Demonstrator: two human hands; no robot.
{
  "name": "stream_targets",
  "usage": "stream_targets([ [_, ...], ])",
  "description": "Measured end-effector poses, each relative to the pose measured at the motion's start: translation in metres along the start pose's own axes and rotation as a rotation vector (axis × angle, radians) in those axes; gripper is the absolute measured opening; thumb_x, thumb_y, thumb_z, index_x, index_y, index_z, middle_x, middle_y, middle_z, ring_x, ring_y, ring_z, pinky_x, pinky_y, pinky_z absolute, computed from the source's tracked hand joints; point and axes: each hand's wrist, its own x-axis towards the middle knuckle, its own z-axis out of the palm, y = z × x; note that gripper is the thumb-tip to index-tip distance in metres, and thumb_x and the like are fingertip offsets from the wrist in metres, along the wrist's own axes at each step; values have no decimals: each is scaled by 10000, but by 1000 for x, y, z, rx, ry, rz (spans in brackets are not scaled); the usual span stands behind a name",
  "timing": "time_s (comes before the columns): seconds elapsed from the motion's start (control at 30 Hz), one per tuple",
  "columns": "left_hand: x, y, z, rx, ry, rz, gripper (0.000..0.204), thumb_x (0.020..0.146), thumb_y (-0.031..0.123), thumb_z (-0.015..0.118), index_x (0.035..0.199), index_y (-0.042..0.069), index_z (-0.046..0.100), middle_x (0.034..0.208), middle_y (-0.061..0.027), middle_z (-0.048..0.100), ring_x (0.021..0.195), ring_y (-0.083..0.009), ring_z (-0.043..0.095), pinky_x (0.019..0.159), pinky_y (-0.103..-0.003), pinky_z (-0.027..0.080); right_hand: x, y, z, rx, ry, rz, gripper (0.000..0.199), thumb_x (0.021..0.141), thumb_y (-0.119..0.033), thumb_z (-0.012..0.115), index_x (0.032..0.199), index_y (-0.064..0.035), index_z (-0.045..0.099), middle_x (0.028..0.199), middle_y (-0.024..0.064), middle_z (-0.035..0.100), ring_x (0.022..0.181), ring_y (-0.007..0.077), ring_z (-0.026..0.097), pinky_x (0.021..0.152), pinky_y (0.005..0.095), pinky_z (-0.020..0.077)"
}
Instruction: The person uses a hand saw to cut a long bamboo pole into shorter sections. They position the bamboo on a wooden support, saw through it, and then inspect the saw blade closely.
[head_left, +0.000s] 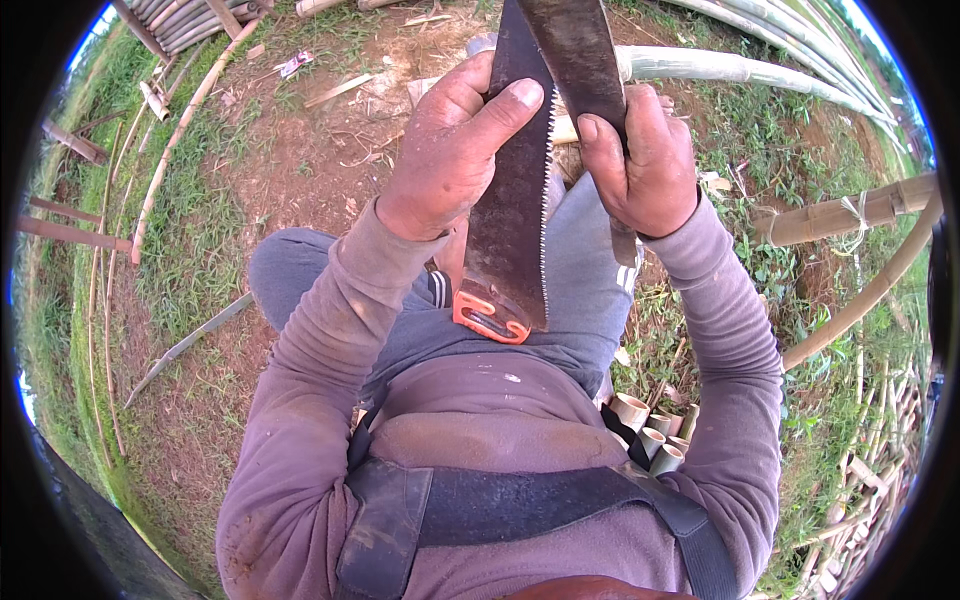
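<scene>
My left hand [445,155] grips the blade of a hand saw [505,225], thumb laid on its flat face. The saw slopes down to my lap, its teeth facing right and its orange handle [490,317] near my waist. In my right hand [652,170], closed with the thumb on its side, is a broad dark machete-like blade [580,60]. That blade crosses close to the saw's toothed edge near the top of the view, where both run out of the picture. Whether the two touch cannot be made out. A narrow end pokes out below my right fist.
Cut bamboo tubes [655,435] stand by my right side. A long green bamboo pole [740,68] lies ahead to the right, and tied bamboo poles [850,215] stick in from the right. Another long blade [190,345] lies on the grass at left.
</scene>
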Motion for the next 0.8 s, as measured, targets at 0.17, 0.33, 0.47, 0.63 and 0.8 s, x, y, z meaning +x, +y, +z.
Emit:
stream_targets([
  [0.17,0,0,0,29,16,-6,311,1091,108,533,1379,5,586,1308,-75,684,1199,-124,631,1068,-317,482,-1,2,1,-14,-11,-21,274,935,-200,732,1072,-8,591,690,131,661,625,341,689,652,456,485],
  [0.33,-2,1,0,55,-4,-21,311,1097,122,528,1380,8,588,1301,-69,685,1183,-119,635,1056,-310,487,1,1,1,-11,-8,-29,286,932,-193,729,1096,-1,594,680,131,658,613,347,685,676,452,503],
  [0.47,-2,2,16,125,27,73,294,1106,180,546,1324,-6,607,1152,-24,693,1033,-63,623,912,-250,515,-2,-4,0,36,-20,15,269,954,-180,687,1120,4,581,626,122,634,603,369,676,919,523,481],
  [0.63,-4,-5,10,208,-9,106,326,1115,172,517,1381,-11,565,1193,-22,672,1060,-64,587,950,-259,488,-9,-15,2,103,-9,93,225,985,-166,629,1100,12,555,578,116,604,604,406,656,1134,627,237],
  [0.8,-6,-6,21,158,15,115,338,1115,155,511,1410,-9,534,1214,-22,655,1053,-70,580,942,-268,487,-11,-25,0,241,7,190,195,988,-139,617,1077,15,538,577,114,601,615,411,651,1143,577,259],
])
